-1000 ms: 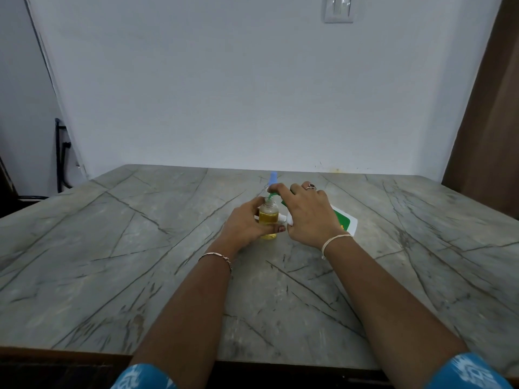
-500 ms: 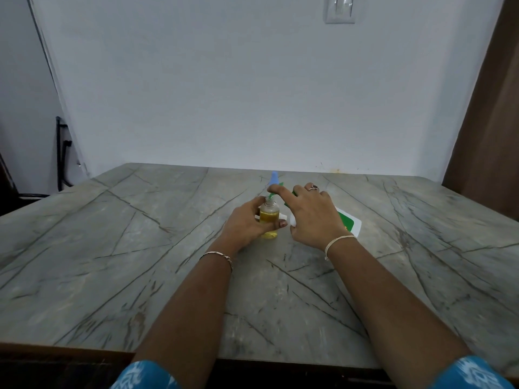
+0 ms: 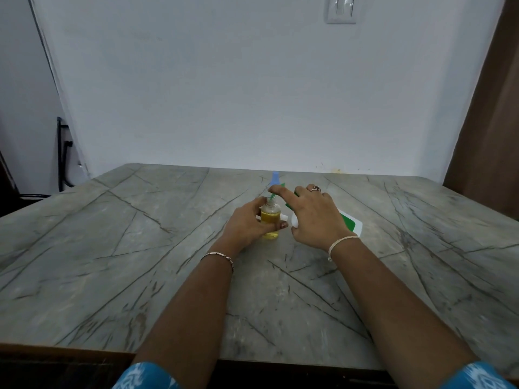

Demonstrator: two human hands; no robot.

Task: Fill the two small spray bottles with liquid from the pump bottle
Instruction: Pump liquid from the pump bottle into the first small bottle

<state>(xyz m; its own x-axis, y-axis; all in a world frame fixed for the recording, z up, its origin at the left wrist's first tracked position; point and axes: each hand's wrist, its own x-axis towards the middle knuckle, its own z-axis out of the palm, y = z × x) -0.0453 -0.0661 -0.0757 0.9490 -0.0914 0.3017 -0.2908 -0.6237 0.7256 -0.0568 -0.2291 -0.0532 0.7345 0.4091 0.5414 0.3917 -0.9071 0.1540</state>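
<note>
My left hand (image 3: pixel 250 223) is closed around the small spray bottle (image 3: pixel 270 217). The fingers go round its far side and the fingertips come out on the side toward my right hand. I hold it upright on the table (image 3: pixel 140 248) so that it cannot tip while liquid goes in. Its top is off and the neck is open. The yellow liquid inside already reaches almost to the shoulder, so I judge this bottle nearly full.

My right hand (image 3: pixel 314 217) lies over the pump bottle (image 3: pixel 351 224) and holds it. The white body with the green label comes out from under my palm on the side away from my left hand. It seems to lean toward the small bottle, but my hand hides most of it, so I cannot say how much. My index finger (image 3: pixel 280 190) is stretched out straight on the green pump head (image 3: pixel 281 185), and the other fingers are curved over the bottle. The green spout (image 3: pixel 272 195) points down into the open neck, just beside my left thumb. I hold the two bottles this close so that the liquid falls inside and not on the table.

A small white part (image 3: pixel 283 217) shows at my left fingertips, between the two hands; I cannot tell what it is. Just beyond my right index finger stands a blue piece (image 3: pixel 275 176). It may belong to the second spray bottle, but I see too little of it to be sure.
</note>
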